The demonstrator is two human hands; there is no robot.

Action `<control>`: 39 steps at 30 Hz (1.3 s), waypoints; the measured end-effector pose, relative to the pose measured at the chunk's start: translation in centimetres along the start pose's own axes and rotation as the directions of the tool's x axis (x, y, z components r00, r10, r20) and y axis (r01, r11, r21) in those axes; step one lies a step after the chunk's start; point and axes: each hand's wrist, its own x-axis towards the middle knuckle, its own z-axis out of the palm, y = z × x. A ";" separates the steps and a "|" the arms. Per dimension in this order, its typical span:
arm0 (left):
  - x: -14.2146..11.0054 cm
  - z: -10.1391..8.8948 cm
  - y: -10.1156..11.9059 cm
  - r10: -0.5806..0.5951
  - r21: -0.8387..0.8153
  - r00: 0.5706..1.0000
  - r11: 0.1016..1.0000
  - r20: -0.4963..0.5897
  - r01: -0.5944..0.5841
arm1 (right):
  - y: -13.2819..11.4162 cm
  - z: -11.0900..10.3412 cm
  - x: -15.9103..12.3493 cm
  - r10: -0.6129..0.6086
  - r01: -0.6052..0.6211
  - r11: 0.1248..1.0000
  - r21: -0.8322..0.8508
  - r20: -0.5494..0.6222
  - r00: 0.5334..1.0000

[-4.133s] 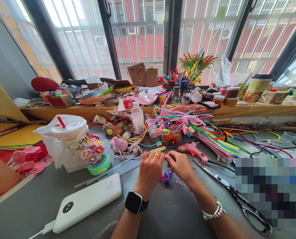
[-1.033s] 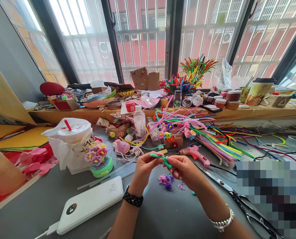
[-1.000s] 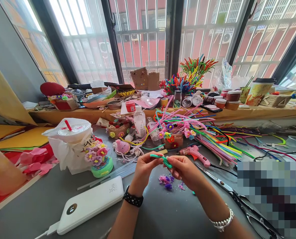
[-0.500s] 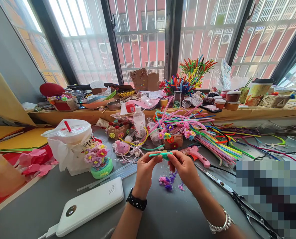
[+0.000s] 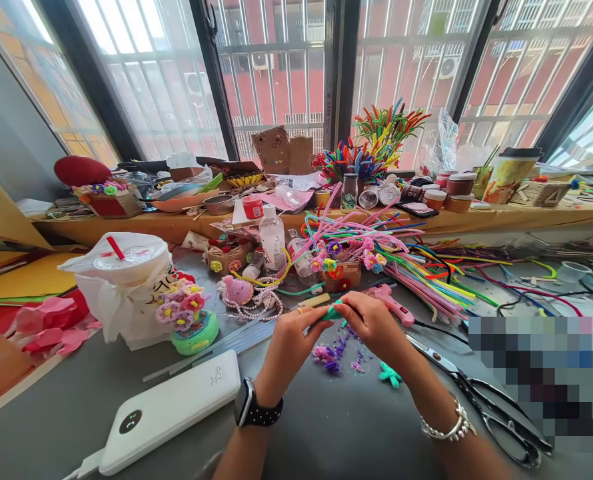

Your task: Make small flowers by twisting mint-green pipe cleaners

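My left hand (image 5: 292,340) and my right hand (image 5: 370,323) meet above the grey table. Both are closed, their fingertips pinching a short teal-green pipe cleaner (image 5: 333,311), much of which the fingers hide. Below them lie purple and pink fuzzy clippings (image 5: 330,360). A teal pipe-cleaner flower (image 5: 390,375) rests beside my right forearm. Just behind my right hand is a pink glue gun (image 5: 394,305), partly covered by the hand. Long-bladed scissors (image 5: 469,387) lie to the right of that forearm.
A white power bank (image 5: 176,407), a small flower pot ornament (image 5: 195,333) and a bagged drink cup (image 5: 126,287) stand left. Bundled pipe cleaners (image 5: 421,283), bottles (image 5: 272,239) and a flower-trimmed basket (image 5: 344,273) fill the back. Clear sticks (image 5: 216,351) lie left of my hands.
My hands have turned and closed further over the pipe cleaner, so less of it shows. The view has shifted slightly right, and the teal flower beside my right forearm has come into sight.
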 end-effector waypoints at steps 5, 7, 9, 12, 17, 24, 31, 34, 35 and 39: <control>-0.4 1.5 -0.1 -0.235 -0.256 0.969 0.944 -0.080 0.208 | 0.4 0.5 0.1 0.145 -0.124 0.958 0.260 -0.066 0.987; -0.5 1.8 0.0 -0.291 -0.326 0.953 0.912 -0.085 0.250 | 0.3 0.5 0.0 0.173 -0.144 0.932 0.334 -0.059 0.983; -0.4 1.9 0.1 -0.305 -0.322 0.948 0.910 -0.090 0.262 | 0.2 0.6 0.0 0.181 -0.148 0.919 0.364 -0.058 0.982; -0.3 1.8 0.3 -0.297 -0.289 0.953 0.919 -0.058 0.269 | 0.1 0.6 -0.2 0.174 -0.145 0.924 0.353 -0.053 0.983; -0.1 1.3 0.5 -0.335 -0.377 0.935 0.856 0.116 0.353 | 0.0 0.6 -0.2 0.106 -0.085 0.961 0.264 -0.067 0.992; -0.1 1.6 0.0 -0.416 -0.522 0.896 0.735 0.158 0.433 | -0.2 1.0 -0.1 -0.004 0.025 0.991 0.134 -0.158 0.987; -0.1 1.8 0.0 -0.409 -0.522 0.890 0.724 0.204 0.452 | -0.1 0.6 -0.1 0.062 -0.043 0.965 0.258 -0.064 0.996; -0.1 1.8 0.1 -0.396 -0.510 0.894 0.736 0.210 0.446 | -0.4 0.6 -0.2 0.028 -0.011 0.984 0.180 -0.092 0.995; -0.1 1.8 0.1 -0.395 -0.515 0.894 0.732 0.211 0.445 | -0.4 0.6 -0.2 0.019 -0.002 0.988 0.157 -0.105 0.994; 0.0 1.9 0.2 -0.429 -0.566 0.873 0.670 0.232 0.480 | 0.0 0.7 0.0 0.110 -0.074 0.955 0.289 -0.112 0.988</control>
